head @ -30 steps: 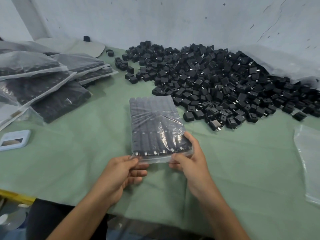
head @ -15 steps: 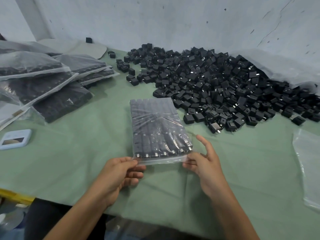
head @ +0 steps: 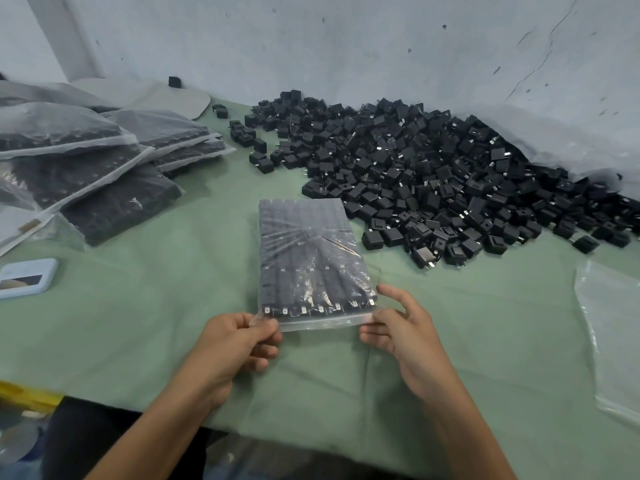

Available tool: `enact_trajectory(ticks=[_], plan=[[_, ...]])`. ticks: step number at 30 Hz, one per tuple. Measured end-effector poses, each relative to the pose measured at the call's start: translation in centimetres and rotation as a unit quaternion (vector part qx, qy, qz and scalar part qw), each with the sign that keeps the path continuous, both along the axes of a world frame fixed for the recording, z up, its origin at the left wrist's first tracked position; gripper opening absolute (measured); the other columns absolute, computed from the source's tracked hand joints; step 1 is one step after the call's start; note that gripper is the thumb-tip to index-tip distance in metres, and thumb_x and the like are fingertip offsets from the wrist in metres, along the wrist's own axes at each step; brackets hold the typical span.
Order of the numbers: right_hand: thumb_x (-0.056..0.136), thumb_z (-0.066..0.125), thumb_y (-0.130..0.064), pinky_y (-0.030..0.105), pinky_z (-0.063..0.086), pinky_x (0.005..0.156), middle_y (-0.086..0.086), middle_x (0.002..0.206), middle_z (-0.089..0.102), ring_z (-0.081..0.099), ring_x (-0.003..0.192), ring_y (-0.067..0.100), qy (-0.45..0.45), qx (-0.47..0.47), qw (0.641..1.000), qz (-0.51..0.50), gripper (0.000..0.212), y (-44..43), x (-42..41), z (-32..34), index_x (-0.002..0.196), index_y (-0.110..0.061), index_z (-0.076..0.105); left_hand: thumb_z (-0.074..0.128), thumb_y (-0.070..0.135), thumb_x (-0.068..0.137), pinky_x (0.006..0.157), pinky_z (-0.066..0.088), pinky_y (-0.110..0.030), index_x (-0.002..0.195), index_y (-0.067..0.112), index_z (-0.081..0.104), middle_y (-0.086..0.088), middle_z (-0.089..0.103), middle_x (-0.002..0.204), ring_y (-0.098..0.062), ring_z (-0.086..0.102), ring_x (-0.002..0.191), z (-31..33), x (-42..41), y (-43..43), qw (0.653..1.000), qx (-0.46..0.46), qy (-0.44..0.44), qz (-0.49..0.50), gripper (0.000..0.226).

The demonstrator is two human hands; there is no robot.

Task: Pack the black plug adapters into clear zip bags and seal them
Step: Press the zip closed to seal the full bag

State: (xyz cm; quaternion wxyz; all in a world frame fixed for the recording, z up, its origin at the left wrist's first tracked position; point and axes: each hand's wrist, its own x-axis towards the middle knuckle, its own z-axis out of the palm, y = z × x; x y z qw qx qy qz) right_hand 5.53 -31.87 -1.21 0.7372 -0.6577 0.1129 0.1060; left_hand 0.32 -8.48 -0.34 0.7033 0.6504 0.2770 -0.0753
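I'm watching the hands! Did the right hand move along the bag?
Yes. The right hand slid rightward along the clear zip bag of black plug adapters, from near its middle to its right corner.

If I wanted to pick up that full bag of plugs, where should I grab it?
Probably by the flat clear strip at the near end of the bag, coming from the near side. It sticks out past the plugs, thin enough to pinch. The left hand already pinches its left corner; the right hand touches the right corner.
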Motion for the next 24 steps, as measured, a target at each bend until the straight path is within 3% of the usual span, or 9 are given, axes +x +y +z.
enact_trajectory(ticks=[3, 7, 9, 11, 14, 17, 20, 22, 24], plan=[[0.088, 0.058, 0.01, 0.03, 0.058, 0.063, 0.018, 0.078, 0.062, 0.065, 0.065, 0.02, -0.016, -0.013, 1.0, -0.022, 0.044, -0.8, 0.0, 0.0, 0.12, -0.019, 0.062, 0.059, 0.007, 0.097, 0.037, 0.044, -0.019, 0.085, -0.002, 0.065, -0.012, 0.072, 0.071, -0.011, 0.06, 0.046, 0.1, 0.0, 0.9, 1.0, 0.016, 0.007, -0.011, 0.016], [0.093, 0.045, 0.009, 0.032, 0.059, 0.062, 0.016, 0.074, 0.065, 0.065, 0.064, 0.024, -0.007, -0.023, 1.0, -0.013, 0.042, -1.4, 0.1, -0.1, 0.118, -0.021, 0.063, 0.047, 0.007, 0.103, 0.036, 0.044, -0.019, 0.091, -0.001, 0.064, -0.012, 0.073, 0.073, -0.012, 0.059, 0.045, 0.4, -0.3, 2.1, 0.997, 0.018, 0.017, -0.071, 0.022], [0.094, 0.045, 0.004, 0.036, 0.059, 0.064, 0.006, 0.069, 0.067, 0.065, 0.06, 0.021, -0.025, -0.1, 0.995, -0.008, 0.039, -1.5, 0.1, -0.3, 0.114, -0.023, 0.065, 0.051, 0.011, 0.102, 0.037, 0.042, -0.019, 0.086, 0.001, 0.065, -0.009, 0.072, 0.068, -0.013, 0.056, 0.043, 0.3, -0.6, 2.7, 0.989, 0.101, 0.007, -0.106, 0.024], [0.092, 0.049, -0.007, 0.039, 0.057, 0.067, -0.002, 0.067, 0.067, 0.064, 0.057, 0.016, -0.078, -0.249, 0.965, -0.019, 0.035, -1.7, 0.2, -0.3, 0.103, -0.035, 0.067, 0.056, 0.018, 0.1, 0.042, 0.042, -0.022, 0.079, 0.006, 0.067, -0.007, 0.072, 0.067, -0.015, 0.053, 0.045, 0.2, -0.5, 3.5, 0.972, 0.196, -0.011, -0.129, 0.027], [0.094, 0.053, -0.018, 0.031, 0.049, 0.075, -0.01, 0.087, 0.066, 0.06, 0.071, 0.004, -0.179, -0.369, 0.912, -0.02, 0.026, -1.0, 0.9, 0.1, 0.093, -0.042, 0.064, 0.053, 0.036, 0.098, 0.054, 0.046, -0.027, 0.072, 0.015, 0.066, 0.006, 0.071, 0.064, -0.014, 0.057, 0.047, 0.5, -0.2, 4.4, 0.931, 0.338, -0.039, -0.133, 0.036], [0.101, 0.049, -0.029, 0.029, 0.046, 0.096, -0.013, 0.116, 0.057, 0.059, 0.103, 0.006, -0.239, -0.373, 0.896, 0.036, 0.024, 0.7, 2.4, 0.5, 0.117, -0.039, 0.063, 0.046, 0.052, 0.096, 0.06, 0.046, -0.032, 0.065, 0.018, 0.058, 0.008, 0.065, 0.059, -0.014, 0.061, 0.058, 0.8, 0.4, 4.0, 0.86, 0.497, -0.072, -0.088, 0.047], [0.106, 0.032, -0.039, 0.026, 0.027, 0.113, -0.008, 0.151, 0.04, 0.034, 0.14, 0.011, -0.235, -0.439, 0.858, 0.124, 0.046, 2.6, 3.5, -0.2, 0.152, -0.03, 0.035, 0.049, 0.049, 0.096, 0.063, 0.044, -0.036, 0.069, 0.022, 0.053, 0.006, 0.062, 0.065, -0.018, 0.059, 0.067, 0.5, 1.5, 2.9, 0.852, 0.505, -0.134, -0.038, 0.039], [0.106, 0.019, -0.045, 0.033, 0.015, 0.119, -0.008, 0.163, 0.021, 0.015, 0.15, 0.011, -0.221, -0.519, 0.812, 0.151, 0.054, 3.2, 3.6, -1.3, 0.158, -0.031, 0.016, 0.052, 0.036, 0.099, 0.073, 0.043, -0.035, 0.085, 0.025, 0.059, 0.007, 0.065, 0.086, -0.018, 0.059, 0.082, 0.2, 2.4, 1.9, 0.844, 0.496, -0.2, -0.033, 0.019], [0.104, 0.011, -0.05, 0.04, 0.007, 0.121, -0.01, 0.165, 0.014, 0.008, 0.152, 0.011, -0.208, -0.561, 0.787, 0.152, 0.056, 3.1, 3.5, -1.9, 0.158, -0.035, 0.008, 0.05, 0.027, 0.101, 0.088, 0.043, -0.036, 0.104, 0.018, 0.062, -0.001, 0.064, 0.107, -0.022, 0.058, 0.101, 0.1, 3.9, 0.9, 0.832, 0.495, -0.247, -0.049, 0.015]])
